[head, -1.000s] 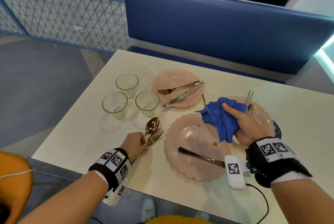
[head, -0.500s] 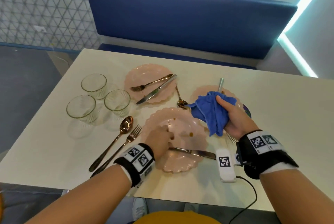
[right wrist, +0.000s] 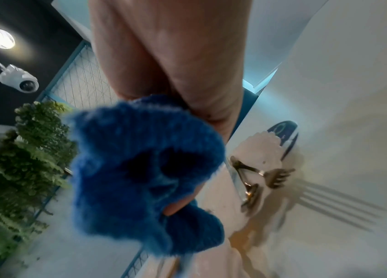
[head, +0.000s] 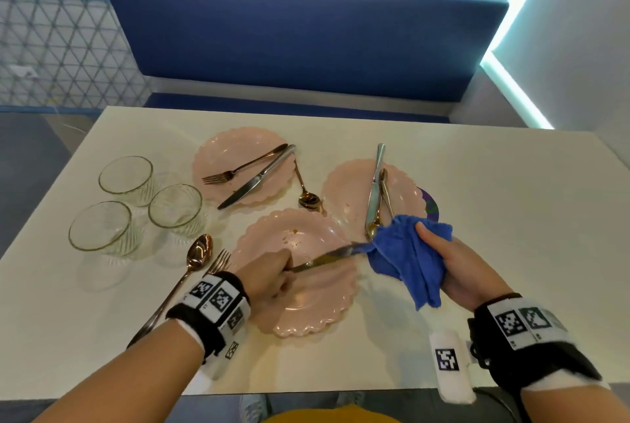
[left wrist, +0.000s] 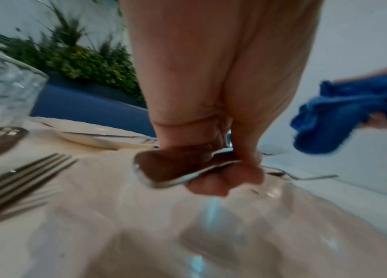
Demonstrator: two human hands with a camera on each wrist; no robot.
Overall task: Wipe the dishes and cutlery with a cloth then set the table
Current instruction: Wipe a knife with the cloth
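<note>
— Where is the left hand [head: 269,277]?

— Over the near edge of the table, forearm reaching in from the near left corner. Its fingers [left wrist: 213,185] are curled around a knife handle, wrist banded in black and white.

— And the right hand [head: 456,269]?

— Raised toward the near right corner, palm turned inward, thumb on top, clutching a bunched blue cloth. Its wrist wears a matching band.

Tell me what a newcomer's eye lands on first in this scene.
The bright blue cloth bunched in the right hand stands out most, right of centre, meeting the tip of a knife that the left hand holds over the nearest pink plate. Behind them lie two more pink plates with cutlery, and three empty glasses cluster at the table's left.
</note>
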